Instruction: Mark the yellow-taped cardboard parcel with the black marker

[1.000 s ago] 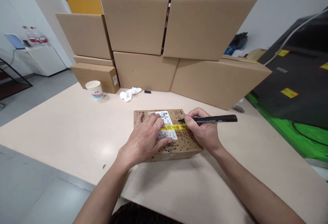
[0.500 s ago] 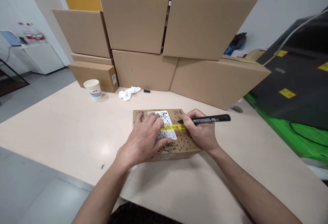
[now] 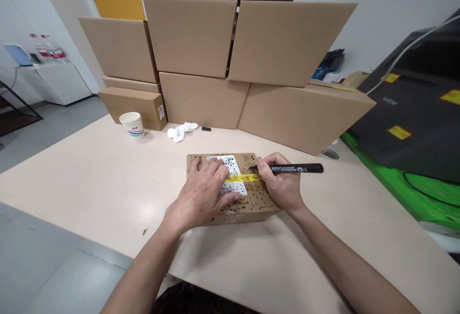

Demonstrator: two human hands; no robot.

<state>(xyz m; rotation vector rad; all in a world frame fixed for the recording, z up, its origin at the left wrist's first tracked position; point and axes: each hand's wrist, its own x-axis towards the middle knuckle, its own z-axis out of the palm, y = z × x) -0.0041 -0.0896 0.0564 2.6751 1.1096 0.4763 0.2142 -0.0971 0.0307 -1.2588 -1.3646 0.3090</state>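
A small cardboard box [image 3: 255, 198] lies on the table, its top covered with short black marks. It bears a white label [image 3: 235, 188] and a strip of yellow tape [image 3: 247, 178] with red print. My left hand [image 3: 203, 192] rests on the box and part of the label, fingers spread and flat. My right hand [image 3: 282, 185] grips a black marker [image 3: 298, 168] near its tip. The marker points left, its tip at the box top just above the tape. The heel of my right hand is at the box's right edge.
Large cardboard boxes [image 3: 201, 98] stand stacked along the back of the table [image 3: 89, 175]. Before them are a paper cup [image 3: 132, 125], crumpled white tissue [image 3: 181, 132] and a small black cap [image 3: 206, 128]. A dark case [image 3: 406, 108] stands at the right.
The marker's rear end has dipped slightly and its tip has shifted a little up and left. My left hand stays in place on the box. The camera view has tilted slightly.
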